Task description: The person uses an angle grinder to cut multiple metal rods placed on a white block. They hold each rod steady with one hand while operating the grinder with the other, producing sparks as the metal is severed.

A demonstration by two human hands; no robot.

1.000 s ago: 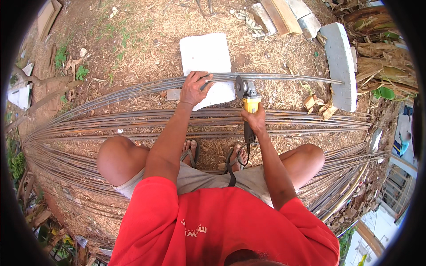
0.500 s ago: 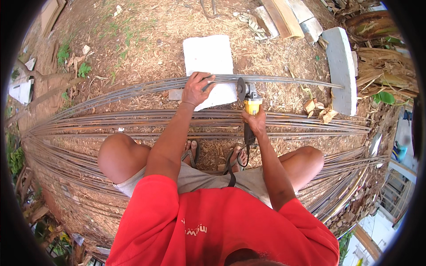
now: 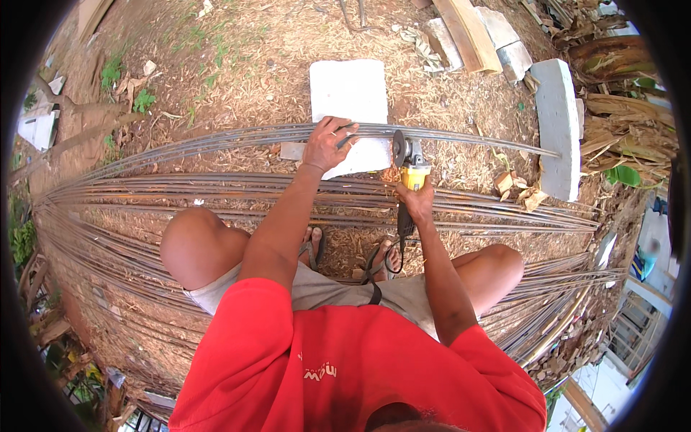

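My left hand (image 3: 330, 146) is closed around a bundle of thin steel rods (image 3: 237, 135), which runs from far left to the right across a white slab (image 3: 349, 90). In my right hand (image 3: 416, 201) is a yellow and black angle grinder (image 3: 415, 177), gripped by its body with the head pointing away from me. Its cutting disc (image 3: 398, 148) stands at the rods, just right of the slab. Faint orange specks show below the disc. Whether the disc has cut into a rod is too small to tell.
More rusty rods (image 3: 252, 189) lie between the bundle and my feet, and others (image 3: 129, 252) spread beneath my legs. A grey concrete block (image 3: 557, 129) supports the bundle's right end. Wooden planks (image 3: 464, 32) lie far right. The grinder's black cord (image 3: 392, 261) hangs beside my foot.
The whole view has shifted slightly, so most far things sit a little farther right. Faint orange specks now show near the disc. Both hands keep their holds.
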